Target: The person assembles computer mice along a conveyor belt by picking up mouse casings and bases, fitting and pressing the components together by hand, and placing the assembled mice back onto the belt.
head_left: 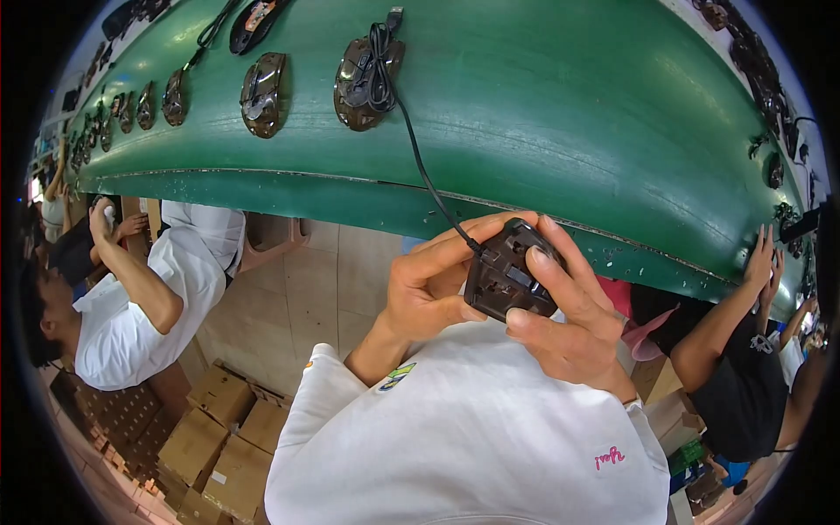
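Observation:
Between both hands, close to my chest at the table's near edge, I hold a dark computer mouse (pixel 509 273) with its inner side or underside turned up. My left hand (pixel 429 284) grips its left side, fingers curled round it. On the other side my right hand (pixel 569 315) clasps it, thumb and fingers pressed on its top face and edge. A black cable (pixel 420 162) runs from the mouse up to a coiled bundle (pixel 380 79) with a USB plug. That bundle rests on another dark mouse shell (pixel 353 92) on the green table.
The green work surface (pixel 542 96) bears several mouse shells, among them one shell (pixel 265 96) to the left. A person in white (pixel 157 297) sits at my left; a person in black (pixel 735 376) works at my right. Cardboard boxes (pixel 223 420) are stacked on the floor behind left.

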A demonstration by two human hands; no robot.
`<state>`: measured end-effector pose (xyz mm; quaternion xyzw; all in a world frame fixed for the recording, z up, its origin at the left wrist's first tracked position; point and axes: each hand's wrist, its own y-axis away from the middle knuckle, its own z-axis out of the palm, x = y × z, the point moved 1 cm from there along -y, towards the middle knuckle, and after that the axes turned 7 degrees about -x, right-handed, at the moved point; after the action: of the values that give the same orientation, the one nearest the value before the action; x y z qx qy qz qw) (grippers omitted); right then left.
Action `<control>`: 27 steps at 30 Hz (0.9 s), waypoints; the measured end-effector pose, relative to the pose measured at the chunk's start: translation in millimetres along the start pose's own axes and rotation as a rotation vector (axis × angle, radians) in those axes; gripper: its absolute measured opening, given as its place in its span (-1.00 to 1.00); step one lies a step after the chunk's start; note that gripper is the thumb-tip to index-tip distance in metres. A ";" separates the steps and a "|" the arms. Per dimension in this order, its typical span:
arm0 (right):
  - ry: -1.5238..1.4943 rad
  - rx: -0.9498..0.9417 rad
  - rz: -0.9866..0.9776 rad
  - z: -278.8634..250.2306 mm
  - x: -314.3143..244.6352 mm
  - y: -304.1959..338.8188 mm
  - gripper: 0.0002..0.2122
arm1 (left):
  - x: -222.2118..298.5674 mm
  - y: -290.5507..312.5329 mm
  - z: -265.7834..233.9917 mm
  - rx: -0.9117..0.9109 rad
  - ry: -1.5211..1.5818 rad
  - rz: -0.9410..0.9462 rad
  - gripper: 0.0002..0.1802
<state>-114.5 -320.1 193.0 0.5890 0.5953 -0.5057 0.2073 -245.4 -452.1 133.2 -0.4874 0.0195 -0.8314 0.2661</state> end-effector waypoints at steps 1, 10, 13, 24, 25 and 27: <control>-0.021 -0.001 -0.002 -0.1 1.3 -0.5 -0.63 | -0.1 0.4 1.3 0.009 -0.021 0.004 -0.12; 0.018 0.010 0.001 4.4 7.4 -13.8 -0.63 | -2.0 1.5 5.8 0.121 0.071 -0.079 -0.17; 0.120 -0.005 0.069 7.6 1.7 -26.5 -0.64 | -9.0 4.5 6.4 0.284 0.318 -0.187 -0.27; 0.130 0.026 -0.006 -10.0 22.6 -25.9 -0.56 | -8.9 43.2 -38.9 -0.010 0.047 -0.259 -0.54; 0.140 0.039 0.003 -12.2 22.9 -27.2 -0.56 | 9.5 40.0 -35.1 0.111 -0.243 -0.395 -0.58; 0.143 0.042 0.014 -11.8 19.5 -28.1 -0.55 | 35.9 21.3 -14.9 0.234 -0.537 -0.524 -0.61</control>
<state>-140.2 -294.7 191.4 0.6319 0.5937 -0.4734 0.1555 -262.4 -490.3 147.9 -0.6425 -0.2711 -0.7106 0.0941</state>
